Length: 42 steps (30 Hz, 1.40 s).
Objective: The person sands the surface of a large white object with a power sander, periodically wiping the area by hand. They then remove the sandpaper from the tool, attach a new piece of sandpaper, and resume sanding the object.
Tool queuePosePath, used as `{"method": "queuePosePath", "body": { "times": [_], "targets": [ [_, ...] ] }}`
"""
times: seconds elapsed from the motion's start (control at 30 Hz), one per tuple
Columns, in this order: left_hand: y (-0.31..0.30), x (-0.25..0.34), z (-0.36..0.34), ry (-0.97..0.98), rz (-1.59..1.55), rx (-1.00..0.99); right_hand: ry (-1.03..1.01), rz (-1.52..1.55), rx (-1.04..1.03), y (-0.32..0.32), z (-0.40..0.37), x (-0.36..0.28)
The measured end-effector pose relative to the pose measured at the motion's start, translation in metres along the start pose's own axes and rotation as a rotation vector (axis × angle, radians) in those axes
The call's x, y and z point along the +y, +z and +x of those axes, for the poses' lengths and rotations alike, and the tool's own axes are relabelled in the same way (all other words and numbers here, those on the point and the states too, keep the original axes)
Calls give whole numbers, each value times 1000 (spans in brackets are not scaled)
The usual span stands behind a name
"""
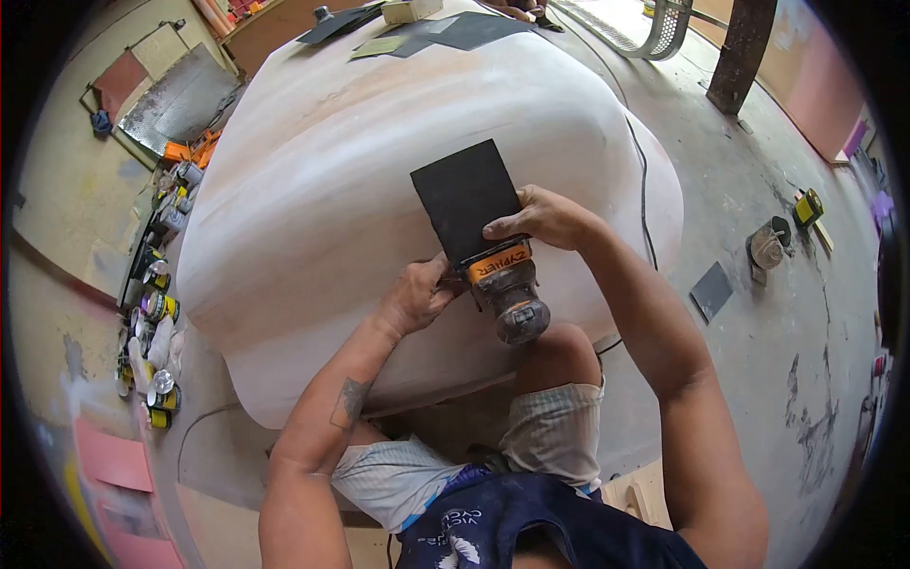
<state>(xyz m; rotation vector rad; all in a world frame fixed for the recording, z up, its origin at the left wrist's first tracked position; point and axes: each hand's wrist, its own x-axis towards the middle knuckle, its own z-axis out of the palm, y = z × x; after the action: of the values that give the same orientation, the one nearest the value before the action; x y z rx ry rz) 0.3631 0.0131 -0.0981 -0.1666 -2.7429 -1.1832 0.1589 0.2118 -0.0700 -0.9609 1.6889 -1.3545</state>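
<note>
An orange-and-black power sander [507, 275] marked "ZYPHER" lies over my lap, against the large whitish curved panel [379, 161]. A black sandpaper sheet [464, 194] spreads out from the sander's far end, covering its pad. My left hand [419, 296] is closed at the sander's left edge, its fingertips partly hidden. With the thumb on top and the fingers along the right edge, my right hand [550, 218] pinches the sheet near the sander.
More dark sandpaper sheets [464, 31] and a pale block [411, 10] lie atop the panel. A black cord [645, 190] drapes down its right side. Several paint cans [161, 305] line the left floor. A bucket [768, 245] and a loose sheet [711, 291] sit on the right.
</note>
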Motion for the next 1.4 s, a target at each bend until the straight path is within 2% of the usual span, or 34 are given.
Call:
{"method": "queuePosePath", "body": {
  "times": [0.07, 0.17, 0.27, 0.3, 0.4, 0.43, 0.53, 0.57, 0.67, 0.7, 0.8, 0.87, 0.97, 1.0, 1.07, 1.1, 1.13, 1.2, 1.27, 1.33, 1.4],
  "targets": [
    [-3, 6, -2, -12, 88, 23, 28, -51, 15, -1, 1, -2],
    [-6, 19, -9, -233, 47, 43, 64, -15, 27, -1, 2, 3],
    [2, 42, -24, -195, -24, 490, 46, 122, 56, 3, 7, 20],
    [1, 54, -28, -195, 45, 514, 61, 153, 68, 4, 9, 25],
    [5, 78, -14, 105, 506, 442, 1, 303, 63, 10, 3, 24],
    [11, 81, -6, 77, 593, 354, -41, 359, 61, 10, -3, 22],
    [22, 85, 11, -9, 652, 198, -15, 485, 321, 1, -35, 20],
    [23, 87, 15, 71, 732, 265, -13, 443, 450, 2, -52, 24],
    [16, 108, 32, -47, 710, 84, -11, 359, 514, 5, -100, 56],
    [19, 100, 37, -19, 723, 132, 1, 289, 489, 10, -113, 62],
    [20, 107, 44, -155, 718, 15, 40, 3, 426, 45, -144, 57],
    [22, 106, 51, -152, 710, 0, 32, -170, 370, 61, -152, 43],
    [38, 103, 58, -128, 735, 27, -64, -511, 378, 65, -162, 40],
    [41, 103, 60, -117, 746, 51, 33, -473, 335, 68, -165, 35],
    [43, 108, 61, -213, 701, -1, 222, -394, 240, 77, -172, 13],
    [42, 111, 58, -250, 669, -12, 339, -526, 204, 78, -180, -4],
    [42, 114, 55, -288, 637, -23, 248, -492, 239, 83, -179, 3],
    [48, 119, 46, -223, 687, -21, 77, -415, 312, 109, -186, 30],
    [59, 115, 38, -125, 728, 40, 74, -394, 401, 136, -199, 34],
    [64, 111, 36, -163, 689, 4, 42, -251, 484, 164, -209, 48],
    [63, 114, 33, -189, 672, -22, 258, 600, 374, 192, -216, 65]
  ]
}}
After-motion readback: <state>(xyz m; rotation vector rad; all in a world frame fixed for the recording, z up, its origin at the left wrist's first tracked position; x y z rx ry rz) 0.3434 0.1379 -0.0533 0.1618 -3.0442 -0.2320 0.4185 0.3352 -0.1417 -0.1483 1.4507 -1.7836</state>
